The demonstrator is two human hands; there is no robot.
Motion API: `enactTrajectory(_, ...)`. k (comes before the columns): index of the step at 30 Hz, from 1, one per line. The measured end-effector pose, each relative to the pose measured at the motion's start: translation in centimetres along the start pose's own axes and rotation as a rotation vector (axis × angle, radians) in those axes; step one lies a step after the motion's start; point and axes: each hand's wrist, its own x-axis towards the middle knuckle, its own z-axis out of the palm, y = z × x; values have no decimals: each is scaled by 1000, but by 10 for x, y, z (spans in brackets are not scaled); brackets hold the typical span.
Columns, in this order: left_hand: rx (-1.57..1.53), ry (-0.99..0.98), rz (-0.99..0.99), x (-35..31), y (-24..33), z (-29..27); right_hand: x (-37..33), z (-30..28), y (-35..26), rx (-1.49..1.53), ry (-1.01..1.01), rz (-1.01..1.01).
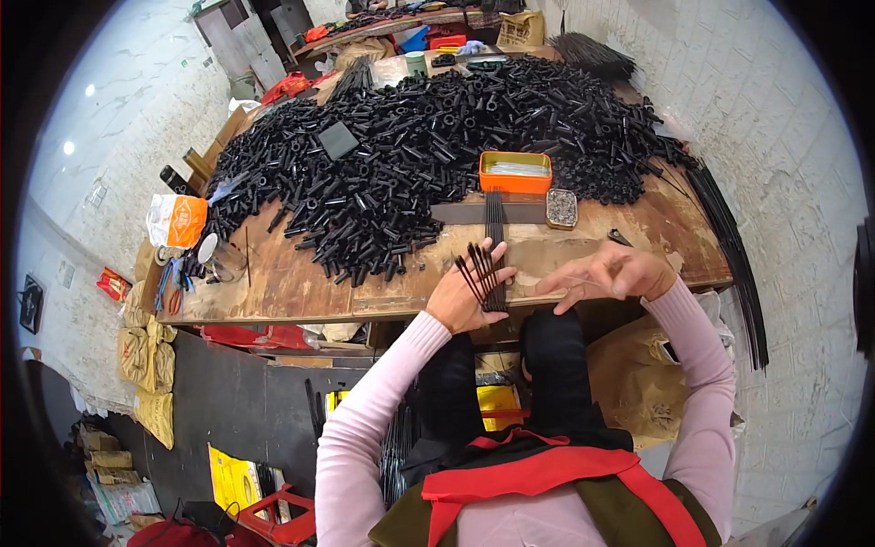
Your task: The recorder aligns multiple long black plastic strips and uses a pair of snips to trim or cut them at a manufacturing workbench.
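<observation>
My left hand [460,296] is at the table's front edge, with several short thin black rods [478,271] fanned out across its fingers. Beside and partly under it lies a bundle of long thin black rods [494,219], reaching back to an orange tin [516,185] that holds thin silvery pieces. My right hand [615,272] is raised over the front edge, to the right of the bundle. Its thumb and fingers are drawn together, and whatever they pinch is too fine to make out. A small clear box of tiny metal parts [561,209] stands just behind the hands.
A large heap of short black tubes [392,137] covers most of the wooden table [301,287]. On it rests a dark square pad [338,140]. Long black strips [734,260] overhang the right edge. Scissors [175,301] and a clear cup [219,253] are at the left.
</observation>
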Motion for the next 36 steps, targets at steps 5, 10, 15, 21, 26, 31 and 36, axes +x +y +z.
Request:
enactTrajectory(5, 44, 12, 12, -2, -2, -3, -2, 4, -26, -286, -298, 3)
enactTrajectory(10, 14, 7, 5, 4, 2, -1, -33, -39, -1, -1371, 474, 535)
enactTrajectory(15, 2, 27, -16, 3, 4, -7, -1, -61, 4, -2007, 752, 450)
enactTrajectory(21, -37, -78, -40, 9, 2, -11, 92, -121, 5, -1943, 657, 4)
enactTrajectory(26, -31, -40, -40, 6, -2, -4, 116, -155, 17, -1946, 654, 118)
enactTrajectory(31, -2, -51, -54, 7, -1, -9, 112, -159, 15, -1925, 592, 148)
enactTrajectory(36, 7, -36, -68, 7, -1, -9, 98, -155, 8, -2008, 613, 160)
